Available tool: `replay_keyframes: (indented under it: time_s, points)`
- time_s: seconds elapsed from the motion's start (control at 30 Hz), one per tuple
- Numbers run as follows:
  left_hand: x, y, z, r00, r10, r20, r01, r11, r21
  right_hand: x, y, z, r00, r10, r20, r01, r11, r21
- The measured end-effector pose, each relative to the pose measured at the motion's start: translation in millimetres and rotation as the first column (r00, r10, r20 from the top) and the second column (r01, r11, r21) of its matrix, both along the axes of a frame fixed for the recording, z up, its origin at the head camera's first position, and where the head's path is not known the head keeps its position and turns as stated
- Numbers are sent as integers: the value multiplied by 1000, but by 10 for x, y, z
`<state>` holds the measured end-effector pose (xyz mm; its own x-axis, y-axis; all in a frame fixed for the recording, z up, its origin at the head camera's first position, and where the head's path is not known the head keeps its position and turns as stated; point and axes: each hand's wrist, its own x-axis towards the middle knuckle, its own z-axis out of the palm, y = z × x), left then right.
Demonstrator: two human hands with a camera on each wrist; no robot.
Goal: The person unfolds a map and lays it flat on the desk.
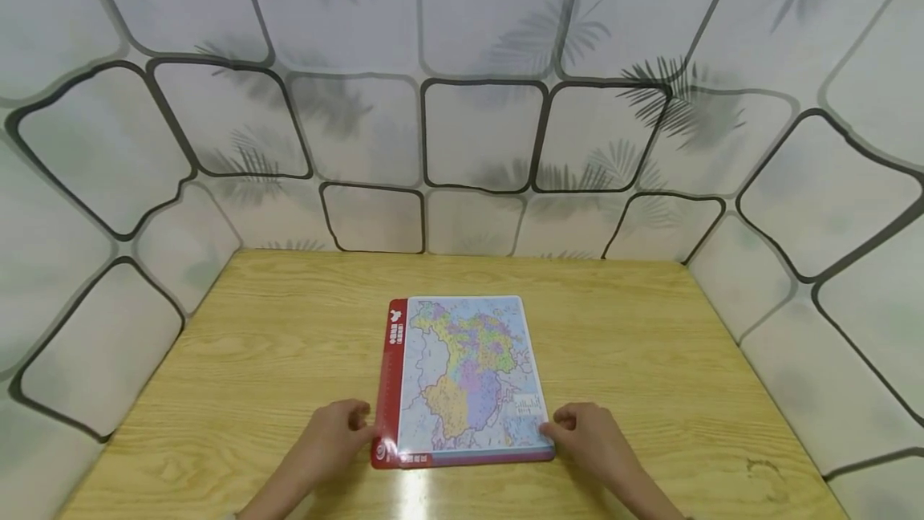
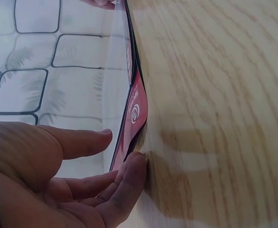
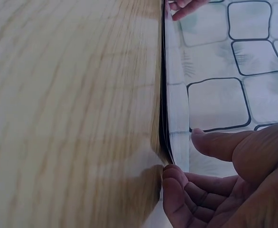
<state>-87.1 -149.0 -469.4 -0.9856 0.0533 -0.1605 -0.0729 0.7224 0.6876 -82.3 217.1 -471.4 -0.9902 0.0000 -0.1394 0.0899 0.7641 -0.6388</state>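
Note:
A map of China (image 1: 469, 375), printed on a thin glossy sheet with a red title band, lies sideways on the table. At its near left corner my left hand (image 1: 335, 432) grips the edge, thumb above and curled fingers at the rim. My right hand (image 1: 588, 436) holds the near right corner likewise, its thumb over the printed face. In the left wrist view the red corner (image 2: 135, 111) bends away from a second thin edge just above it. Dark layered edges (image 3: 164, 109) show in the right wrist view; whether these are separate sheets, I cannot tell.
The wood-grain table (image 1: 274, 327) spreads out around the map on all sides. Pale panels with a stone-block and leaf pattern (image 1: 476, 135) enclose it at the back, left and right. Light glares off the table's near edge.

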Motion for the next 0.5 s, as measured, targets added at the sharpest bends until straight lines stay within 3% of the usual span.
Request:
replay_keyframes:
  time_s: [0.23, 0.5]
  points:
    - [-9, -7, 21, 999, -4, 54, 3, 1000, 21, 17, -16, -14, 1000, 7, -14, -8, 1000, -12]
    - [2, -13, 33, 996, -6, 94, -6, 991, 133, 27, -32, -25, 1000, 3, -17, -4, 999, -44]
